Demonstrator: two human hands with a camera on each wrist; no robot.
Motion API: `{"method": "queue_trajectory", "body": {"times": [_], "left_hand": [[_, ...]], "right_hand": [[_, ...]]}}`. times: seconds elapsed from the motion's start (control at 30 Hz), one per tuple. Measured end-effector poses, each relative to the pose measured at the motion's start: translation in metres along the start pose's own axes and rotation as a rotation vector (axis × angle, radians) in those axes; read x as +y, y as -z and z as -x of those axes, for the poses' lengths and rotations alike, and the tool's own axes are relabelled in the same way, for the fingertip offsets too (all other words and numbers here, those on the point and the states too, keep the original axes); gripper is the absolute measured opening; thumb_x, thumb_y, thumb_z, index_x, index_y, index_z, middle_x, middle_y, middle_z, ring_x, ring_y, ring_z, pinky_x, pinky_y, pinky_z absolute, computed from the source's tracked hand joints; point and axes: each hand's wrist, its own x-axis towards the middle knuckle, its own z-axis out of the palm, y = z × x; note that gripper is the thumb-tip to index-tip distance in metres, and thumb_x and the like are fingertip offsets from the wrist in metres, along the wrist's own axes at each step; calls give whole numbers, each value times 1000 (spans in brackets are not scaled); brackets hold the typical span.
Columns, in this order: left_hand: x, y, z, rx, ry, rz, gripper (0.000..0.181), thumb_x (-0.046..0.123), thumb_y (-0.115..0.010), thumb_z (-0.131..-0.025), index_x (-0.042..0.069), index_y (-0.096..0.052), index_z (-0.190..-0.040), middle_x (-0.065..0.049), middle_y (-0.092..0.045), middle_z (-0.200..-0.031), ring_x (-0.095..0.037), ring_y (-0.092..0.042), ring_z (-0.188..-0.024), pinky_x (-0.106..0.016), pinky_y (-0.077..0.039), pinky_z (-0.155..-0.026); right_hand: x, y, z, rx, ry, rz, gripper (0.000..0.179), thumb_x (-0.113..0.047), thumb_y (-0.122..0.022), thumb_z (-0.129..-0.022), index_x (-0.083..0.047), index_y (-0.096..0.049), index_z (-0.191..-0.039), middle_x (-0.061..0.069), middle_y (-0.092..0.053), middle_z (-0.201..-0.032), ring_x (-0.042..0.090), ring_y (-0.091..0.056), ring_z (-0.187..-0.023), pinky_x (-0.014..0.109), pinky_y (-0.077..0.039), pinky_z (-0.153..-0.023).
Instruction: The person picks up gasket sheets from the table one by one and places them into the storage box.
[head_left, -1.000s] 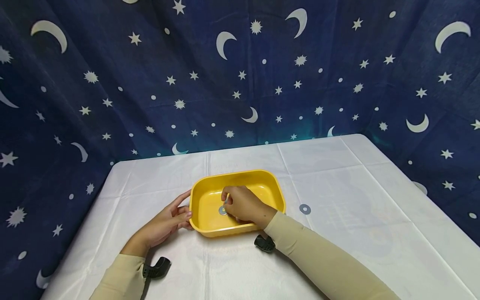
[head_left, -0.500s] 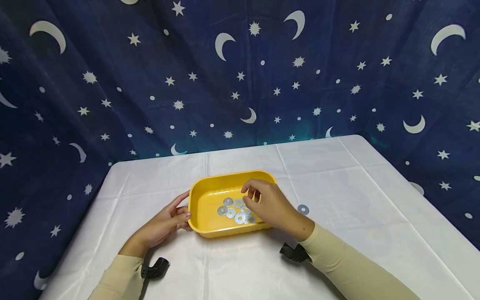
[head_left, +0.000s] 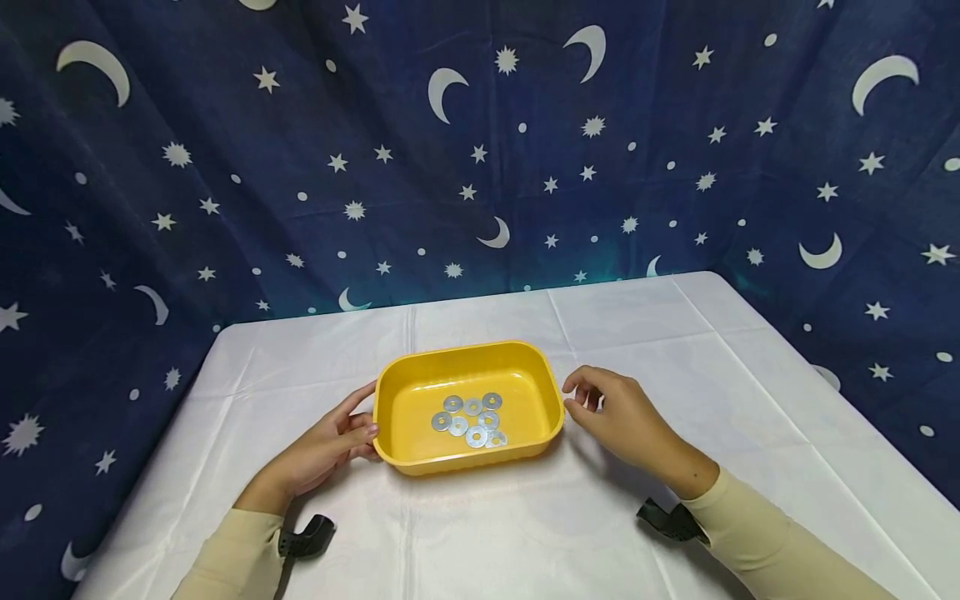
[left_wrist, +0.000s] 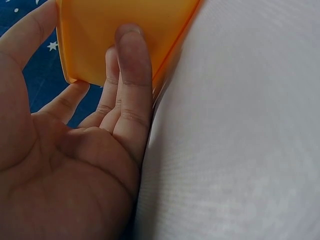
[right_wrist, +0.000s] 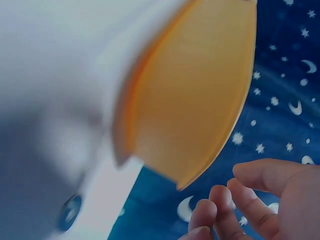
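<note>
A yellow plastic tray [head_left: 525,408] stands on the table with several flat metal washers [head_left: 476,437] lying loose on its floor. My left hand [head_left: 322,450] rests at the tray's left end. In the left wrist view, its fingers [left_wrist: 134,65] touch the outer wall, and none are seen reaching inside. Just off the tray's right end hovers my right hand [head_left: 626,417], fingers loosely bent and holding nothing. One more washer [right_wrist: 70,212] lies on the table in the right wrist view. The right hand hides that washer in the head view.
A white cloth covers the table [head_left: 487,533]. Behind and beside it hangs a dark blue curtain [head_left: 420,167] with moons and stars. Black straps [head_left: 307,537] with small cameras sit at both wrists.
My right hand has come up out of the tray and moved right, over the table beside it. The washers it covered are now visible. My left hand keeps its place.
</note>
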Motion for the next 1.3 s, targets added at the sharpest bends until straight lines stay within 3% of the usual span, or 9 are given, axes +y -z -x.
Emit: {"method": "queue_trajectory", "body": {"times": [0.17, 0.6, 0.83, 1.3], "left_hand": [[0, 0, 1, 6, 2, 8, 69, 13, -52, -93, 32, -13, -147, -16, -47, -109, -20, -60, -93, -36, -54, -83], [2, -1, 2, 10, 10, 9, 70, 12, -52, -93, 31, -12, -147, -16, -47, -111, -19, -60, -93, -36, -54, -83], [2, -1, 1, -1, 10, -3, 70, 14, -53, -93, 31, -11, -147, -17, -47, -113, -21, -60, -94, -36, -54, -83], [4, -2, 2, 9, 20, -11, 70, 15, -53, -93, 32, -12, -147, -16, -47, -112, -20, -60, -94, -35, -54, -83]], "right_hand": [[21, 6, 7, -37, -35, 65, 14, -12, -69, -79, -15, -61, -90, -9, -52, -69, 10, -49, -64, 19, -41, -55], [53, 6, 12, -292, -245, 118, 23, -13, -70, -79, -11, -57, -99, 0, -49, -67, 11, -45, -55, 21, -39, -45], [63, 5, 10, -337, -262, 184, 26, -16, -72, -77, -13, -57, -97, 0, -48, -64, 11, -43, -56, 21, -36, -48], [66, 7, 4, -390, -270, 161, 25, -18, -71, -78, -12, -54, -95, 0, -47, -64, 12, -43, -56, 22, -34, -48]]}}
